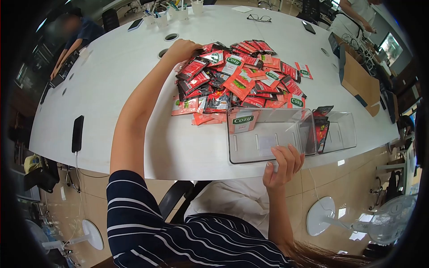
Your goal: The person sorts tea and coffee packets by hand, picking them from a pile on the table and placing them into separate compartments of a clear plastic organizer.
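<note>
A heap of red, pink and black sachets [241, 82], some marked Cozy, lies on the white table. My left hand [182, 50] reaches over to the heap's far left edge. Its fingers are curled together against the sachets, and the fingertips are hidden. In front of the heap is a clear plastic box [268, 154] with two compartments in view. One Cozy sachet [243, 121] stands in the left compartment, and several red and black sachets [321, 131] stand in the right one. My right hand [283, 165] is at the box's front side, fingers loosely bent, thumb apart, holding nothing visible.
A phone [77, 134] with a cable lies at the left. Farther back are cups of pens [181, 14], eyeglasses [259, 18] and another phone [308, 27]. Cardboard [357, 82] stands at the right edge. Two other people are beyond the table.
</note>
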`<state>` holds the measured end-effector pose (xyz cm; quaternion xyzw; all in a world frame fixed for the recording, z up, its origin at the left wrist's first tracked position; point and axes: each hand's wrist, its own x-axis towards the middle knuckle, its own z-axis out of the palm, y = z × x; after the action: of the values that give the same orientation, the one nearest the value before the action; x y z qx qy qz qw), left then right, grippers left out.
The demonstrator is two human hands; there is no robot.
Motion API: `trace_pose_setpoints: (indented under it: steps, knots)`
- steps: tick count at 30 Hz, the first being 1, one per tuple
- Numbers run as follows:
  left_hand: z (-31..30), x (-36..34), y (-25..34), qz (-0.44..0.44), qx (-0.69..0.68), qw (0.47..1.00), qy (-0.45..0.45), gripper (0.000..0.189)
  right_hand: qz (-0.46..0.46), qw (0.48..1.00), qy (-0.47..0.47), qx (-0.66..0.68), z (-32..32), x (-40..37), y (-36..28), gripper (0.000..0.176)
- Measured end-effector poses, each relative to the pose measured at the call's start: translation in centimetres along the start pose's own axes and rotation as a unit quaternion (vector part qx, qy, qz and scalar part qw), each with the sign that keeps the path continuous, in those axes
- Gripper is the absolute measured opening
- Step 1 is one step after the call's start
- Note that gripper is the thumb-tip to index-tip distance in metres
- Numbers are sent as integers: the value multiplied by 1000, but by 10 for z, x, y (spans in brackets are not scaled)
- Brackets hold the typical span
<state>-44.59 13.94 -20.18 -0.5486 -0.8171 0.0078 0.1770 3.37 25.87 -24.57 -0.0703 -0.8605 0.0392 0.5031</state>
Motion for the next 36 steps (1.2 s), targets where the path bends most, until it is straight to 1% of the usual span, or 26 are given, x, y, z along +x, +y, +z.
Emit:
trace_pose_setpoints:
  steps: [2, 5, 8, 11, 14, 15, 16, 18, 20, 21, 23, 24, 25, 28, 31, 34, 36]
  knots:
    - [-8, -6, 9, -60, 32, 998, -17, 26, -2, 1000, 2, 0, 0, 0, 0, 27]
    - [-20, -25, 18, -79, 4, 992, 94, 21, -2, 1000, -8, 0, -1, 0, 0, 27]
    - [-50, -49, 41, -161, 11, 984, 69, 24, 21, 1000, -3, 6, -1, -1, -1, 27]
    - [-50, -81, 41, -129, -5, 983, 128, 28, 24, 999, -19, 8, -4, 0, -1, 28]
    - [-83, -113, 63, -158, -41, 982, 91, 29, 36, 998, -36, 30, -9, 5, -5, 28]
    - [-87, -122, 71, -125, -53, 983, 121, 31, 37, 998, -37, 35, -9, 5, -6, 28]
    - [-91, -129, 82, -122, -53, 986, 103, 31, 41, 997, -38, 49, -10, 5, -6, 28]
    - [-102, -144, 112, -158, -24, 987, 15, 31, 52, 995, -40, 74, -13, 7, -10, 28]
    - [-101, -159, 137, -138, -44, 989, 33, 29, 25, 995, -51, 84, -18, 15, -17, 24]
    - [-104, -165, 150, -154, -62, 986, -1, 32, 13, 994, -58, 89, -22, 19, -21, 22]
    - [-102, -174, 167, -114, -89, 989, 43, 37, -41, 990, -96, 99, -27, 33, -33, 18]
    - [-102, -177, 172, -94, -103, 988, 66, 39, -69, 986, -114, 104, -28, 41, -39, 18]
    - [-103, -178, 174, -102, -114, 987, 53, 46, -101, 979, -132, 117, -28, 52, -48, 19]
    - [-97, -179, 166, -89, -123, 985, 86, 42, -193, 957, -158, 145, -16, 75, -72, 17]
    - [-83, -182, 156, -79, -113, 984, 110, 39, -244, 933, -236, 121, -2, 95, -90, 19]
    - [-95, -181, 153, -117, -135, 982, 53, 37, -287, 888, -360, -1, 13, 109, -102, 17]
    - [-113, -180, 154, -176, -202, 963, 29, 34, -283, 867, -406, -57, 27, 111, -105, 22]
